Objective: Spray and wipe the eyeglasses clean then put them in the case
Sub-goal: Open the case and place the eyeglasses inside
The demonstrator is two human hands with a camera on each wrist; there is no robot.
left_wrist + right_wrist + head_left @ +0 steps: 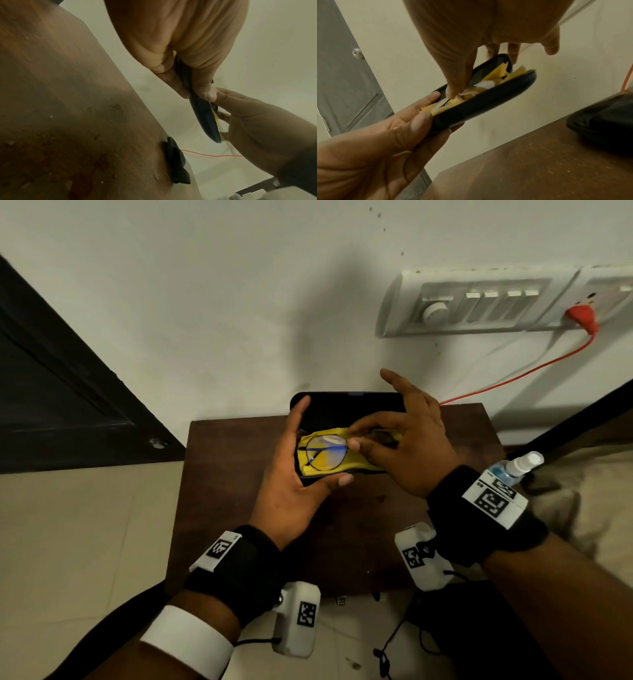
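Note:
My left hand [310,441] grips an open black eyeglass case [349,409] above the brown table [239,508], thumb on the near edge and fingers behind the lid. Inside lie a yellow cloth [352,465] and the thin-framed eyeglasses [327,451], resting on the cloth. My right hand [356,437] pinches the eyeglasses near the bridge with thumb and forefinger, its other fingers spread by the lid. The right wrist view shows the thumb reaching into the case [481,106], with the cloth [500,73] sticking out. In the left wrist view the case [204,117] is edge-on.
A small clear spray bottle [517,465] with a white cap stands at the table's right edge. A dark object [599,121] lies on the table near the wall. A red cable [513,378] runs from a wall socket. A dark door [51,371] is to the left.

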